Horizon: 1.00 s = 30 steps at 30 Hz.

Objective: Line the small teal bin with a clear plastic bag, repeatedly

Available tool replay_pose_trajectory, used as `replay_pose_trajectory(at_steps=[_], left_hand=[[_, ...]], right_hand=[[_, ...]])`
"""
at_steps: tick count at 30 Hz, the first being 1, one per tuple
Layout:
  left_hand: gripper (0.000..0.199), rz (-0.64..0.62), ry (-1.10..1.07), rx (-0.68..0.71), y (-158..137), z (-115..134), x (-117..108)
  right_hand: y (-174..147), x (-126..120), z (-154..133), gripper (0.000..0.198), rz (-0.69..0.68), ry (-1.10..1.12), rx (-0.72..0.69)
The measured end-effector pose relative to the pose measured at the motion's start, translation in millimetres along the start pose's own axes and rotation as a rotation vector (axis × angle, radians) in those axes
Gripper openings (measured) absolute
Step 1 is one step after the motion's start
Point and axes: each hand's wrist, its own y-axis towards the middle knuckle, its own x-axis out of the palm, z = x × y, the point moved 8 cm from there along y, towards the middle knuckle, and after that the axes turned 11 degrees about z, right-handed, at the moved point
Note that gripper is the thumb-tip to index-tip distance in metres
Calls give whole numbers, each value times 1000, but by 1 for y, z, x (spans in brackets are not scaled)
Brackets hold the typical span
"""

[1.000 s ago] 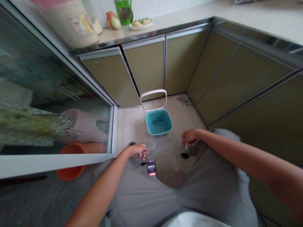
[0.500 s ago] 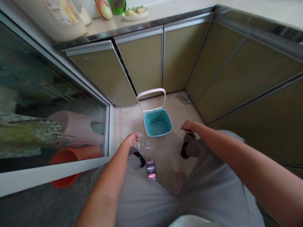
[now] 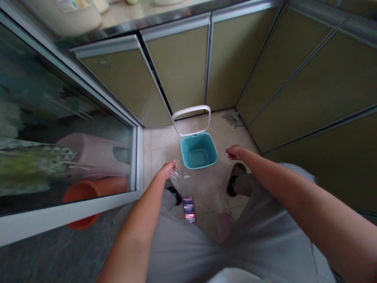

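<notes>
My left hand (image 3: 169, 169) is closed on a thin clear plastic bag (image 3: 175, 173), low over the floor and left of a teal bin (image 3: 185, 157). The bag is so transparent that its outline is hard to follow; it seems to stretch across towards my other hand. On the bin's right, my right hand (image 3: 233, 152) is pinched closed, apparently on the bag's other edge. The bin stands upright with nothing visible inside. Its pale pink rim frame (image 3: 192, 109) is tipped up at the back.
Beige cabinets (image 3: 176, 70) stand behind and to the right, below a counter (image 3: 123, 19). A glass door (image 3: 100, 90) is on the left, with an orange bucket (image 3: 79, 194) there. A blurred-out phone-shaped object (image 3: 189, 209) lies between my feet, and a grey rag (image 3: 233, 118) in the corner.
The view has tilted down slightly. My left hand has moved a little up and right, nearer the bin, with the bag. My right hand has hardly moved.
</notes>
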Motion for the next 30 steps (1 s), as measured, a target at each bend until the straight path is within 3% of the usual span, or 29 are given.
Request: replay_pose_trajectory(at_steps=[4, 7, 10, 13, 17, 20, 24, 27, 30], left_hand=[[29, 84, -1, 78, -2, 14, -5], [31, 134, 8, 131, -5, 20, -7], [37, 189, 69, 185, -9, 25, -8], [56, 224, 269, 199, -12, 25, -7], [81, 122, 517, 182, -10, 14, 4], [77, 88, 569, 272, -5, 14, 9], [68, 183, 536, 419, 2, 29, -3], [64, 253, 491, 479, 3, 41, -12], [60, 277, 409, 503, 0, 50, -13]], right_hand=[[7, -20, -3, 9, 69, 23, 34], [9, -32, -1, 17, 111, -32, 32], [9, -39, -13, 27, 183, -178, -84], [1, -44, -48, 28, 302, -278, -303], [-20, -50, -121, 40, 447, -289, -576], [-44, -47, -182, 50, 456, -293, -791], [-89, -42, -249, 73, 437, -344, -1125], [-112, -40, -270, 75, 405, -414, -1280], [-118, -39, -268, 62, 363, -461, -1317]])
